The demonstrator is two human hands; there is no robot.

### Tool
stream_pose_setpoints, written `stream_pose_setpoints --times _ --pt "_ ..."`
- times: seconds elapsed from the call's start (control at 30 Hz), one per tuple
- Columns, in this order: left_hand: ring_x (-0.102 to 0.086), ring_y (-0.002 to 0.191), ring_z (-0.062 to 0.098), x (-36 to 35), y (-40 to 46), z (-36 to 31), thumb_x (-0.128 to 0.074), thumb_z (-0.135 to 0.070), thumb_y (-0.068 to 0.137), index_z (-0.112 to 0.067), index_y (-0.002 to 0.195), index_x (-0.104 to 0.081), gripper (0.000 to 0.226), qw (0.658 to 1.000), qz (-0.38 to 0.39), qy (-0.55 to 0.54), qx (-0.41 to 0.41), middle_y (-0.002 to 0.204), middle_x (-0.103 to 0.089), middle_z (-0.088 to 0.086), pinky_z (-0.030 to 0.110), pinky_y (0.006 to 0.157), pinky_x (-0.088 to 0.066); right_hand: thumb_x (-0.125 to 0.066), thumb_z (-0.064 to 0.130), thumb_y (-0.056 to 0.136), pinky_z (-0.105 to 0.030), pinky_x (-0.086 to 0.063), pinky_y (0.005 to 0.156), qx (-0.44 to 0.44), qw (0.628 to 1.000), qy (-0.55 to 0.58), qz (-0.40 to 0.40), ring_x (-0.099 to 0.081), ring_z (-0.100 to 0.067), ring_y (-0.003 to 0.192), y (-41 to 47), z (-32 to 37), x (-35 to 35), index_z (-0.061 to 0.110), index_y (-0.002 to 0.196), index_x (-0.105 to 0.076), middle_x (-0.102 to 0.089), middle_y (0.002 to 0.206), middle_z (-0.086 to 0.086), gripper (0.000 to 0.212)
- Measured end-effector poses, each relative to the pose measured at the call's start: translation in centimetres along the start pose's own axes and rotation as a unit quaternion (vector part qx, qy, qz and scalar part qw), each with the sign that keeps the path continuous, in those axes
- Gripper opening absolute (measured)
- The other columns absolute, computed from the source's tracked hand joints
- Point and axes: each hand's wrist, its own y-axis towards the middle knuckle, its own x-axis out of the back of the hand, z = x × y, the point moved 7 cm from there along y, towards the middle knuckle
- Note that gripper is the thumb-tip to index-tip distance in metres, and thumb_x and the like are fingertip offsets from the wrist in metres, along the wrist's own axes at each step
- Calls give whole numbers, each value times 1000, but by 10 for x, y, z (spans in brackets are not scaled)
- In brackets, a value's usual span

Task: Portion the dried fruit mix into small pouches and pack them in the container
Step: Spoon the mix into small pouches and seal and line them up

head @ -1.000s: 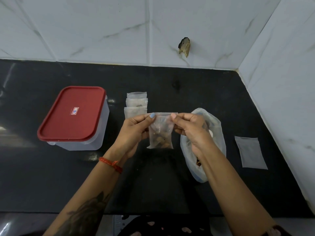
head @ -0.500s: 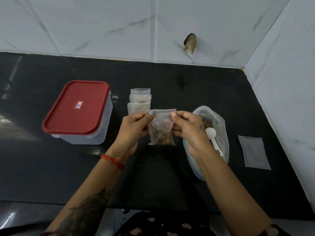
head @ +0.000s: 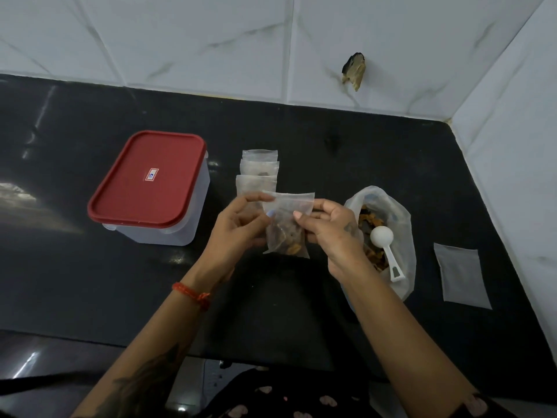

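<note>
Both hands hold a small clear pouch [head: 286, 224] of dried fruit upright above the black counter [head: 301, 140], its long axis running from twelve to six o'clock, mouth at twelve. The left hand [head: 238, 230] and right hand [head: 328, 230] pinch its upper part between thumb and fingers. The red-lidded container [head: 150, 188] sits at nine o'clock, the fruit bag [head: 401, 236] at three.

A black countertop [head: 90, 282] meets white marbled wall tiles [head: 211, 40] behind it.
</note>
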Motion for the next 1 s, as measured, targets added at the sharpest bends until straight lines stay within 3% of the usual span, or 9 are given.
stream_pose_setpoints --times 0.07,0.3,0.5,0.7,0.83,1.0 --pt "-70 85 8 5 -4 10 -56 -1 87 -13 109 -60 26 999 9 19 25 95 -69 0 18 64 -54 -69 10 83 -44 -56 84 2 1000 -14 -9 -69 -19 91 4 -4 -5 15 109 -64 -72 98 -6 27" --pt "-69 84 6 33 -1 30 -57 4 85 -11 112 -62 32 993 -66 74 66 102 -68 -1 16 66 -55 -65 17 87 -38 -56 83 33 993 -106 -40 -68 -12 90 15 -16 -29 20 114 -60 -72 100 -1 28" --pt "-64 100 12 48 18 37 -58 -2 88 -14 122 -60 36 979 -114 163 49 113 -65 1 28 81 -55 -61 24 90 -32 -53 86 56 976 -192 -87 -62 -7 89 28 -10 -45 21 114 -60 -70 102 3 25" --pt "-64 92 10 54 32 45 -62 4 83 -14 132 -51 53 961 -105 250 46 94 -65 -2 25 78 -54 -61 26 89 -35 -53 82 50 965 -232 -111 -64 -14 89 40 -10 -52 20 103 -63 -70 93 5 15" --pt "-62 94 14 59 37 43 -59 7 82 -13 131 -52 54 944 -130 301 22 108 -64 8 32 87 -54 -61 29 89 -29 -49 76 46 958 -261 -111 -63 -15 90 41 -11 -57 20 102 -63 -69 95 4 16" --pt "-57 92 13 57 37 36 -55 11 79 -9 129 -54 54 922 -143 360 -8 126 -51 8 32 88 -52 -59 32 90 -25 -40 68 36 951 -288 -108 -60 -14 88 42 -10 -59 20 102 -62 -67 95 4 17"
